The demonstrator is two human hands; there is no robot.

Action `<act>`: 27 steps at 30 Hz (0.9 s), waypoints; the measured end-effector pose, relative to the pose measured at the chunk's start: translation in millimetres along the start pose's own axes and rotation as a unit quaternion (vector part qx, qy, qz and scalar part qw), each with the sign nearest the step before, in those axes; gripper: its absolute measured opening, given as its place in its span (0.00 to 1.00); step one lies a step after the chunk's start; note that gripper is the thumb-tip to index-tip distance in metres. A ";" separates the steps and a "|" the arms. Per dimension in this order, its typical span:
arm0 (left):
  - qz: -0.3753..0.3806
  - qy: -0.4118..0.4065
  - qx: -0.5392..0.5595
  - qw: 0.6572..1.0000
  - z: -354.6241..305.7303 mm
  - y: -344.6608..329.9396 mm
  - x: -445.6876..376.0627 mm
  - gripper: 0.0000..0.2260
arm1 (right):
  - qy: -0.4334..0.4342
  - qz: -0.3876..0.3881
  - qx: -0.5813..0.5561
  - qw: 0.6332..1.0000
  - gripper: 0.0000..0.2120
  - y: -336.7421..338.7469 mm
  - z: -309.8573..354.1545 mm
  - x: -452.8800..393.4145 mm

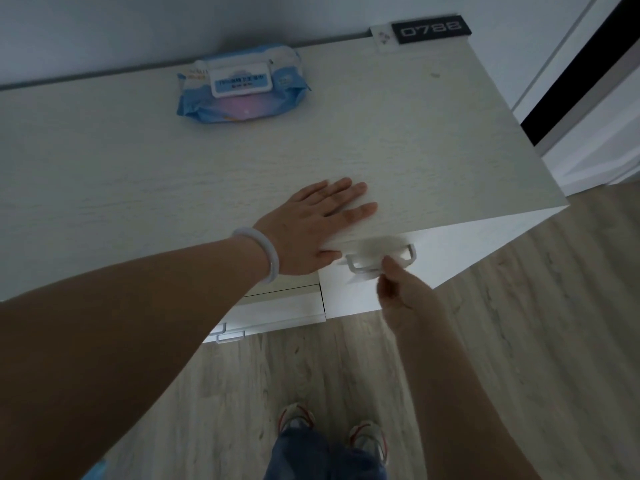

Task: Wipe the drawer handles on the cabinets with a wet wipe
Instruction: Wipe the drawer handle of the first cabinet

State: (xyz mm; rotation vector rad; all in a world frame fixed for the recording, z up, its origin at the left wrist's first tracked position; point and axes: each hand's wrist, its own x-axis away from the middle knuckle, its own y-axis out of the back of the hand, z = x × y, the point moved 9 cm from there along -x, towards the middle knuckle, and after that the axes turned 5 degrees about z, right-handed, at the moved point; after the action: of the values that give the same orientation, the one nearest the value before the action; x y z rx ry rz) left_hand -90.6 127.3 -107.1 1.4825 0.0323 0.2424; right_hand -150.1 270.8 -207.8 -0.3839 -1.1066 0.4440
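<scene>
My left hand (313,226) lies flat and open on the white cabinet top (398,133), near its front edge, a pale bangle on the wrist. Just below that edge, my right hand (401,289) pinches a white wet wipe (377,249) draped over the grey handle (360,268) of the top right drawer. The wipe looks blurred. Two more grey handles (228,336) show lower left on drawers that stick out beneath my left forearm. A blue pack of wet wipes (242,86) with its lid shut lies at the back of the top.
A black number plate (431,28) stands at the back right corner by the wall. A dark door edge (581,74) runs down the right. Wood-look floor (519,341) lies in front, with my shoes (332,427) below.
</scene>
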 end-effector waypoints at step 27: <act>0.004 0.003 0.001 1.000 0.4 -0.8 0.2 0.38 | 0.033 -0.020 0.081 0.996 0.03 2.9 12.6 -1.0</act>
State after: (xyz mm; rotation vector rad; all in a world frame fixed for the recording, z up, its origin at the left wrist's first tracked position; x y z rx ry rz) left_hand -90.3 126.9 -107.9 1.4837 0.0311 0.2529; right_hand -162.4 273.7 -205.1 -0.2313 -1.0052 0.4795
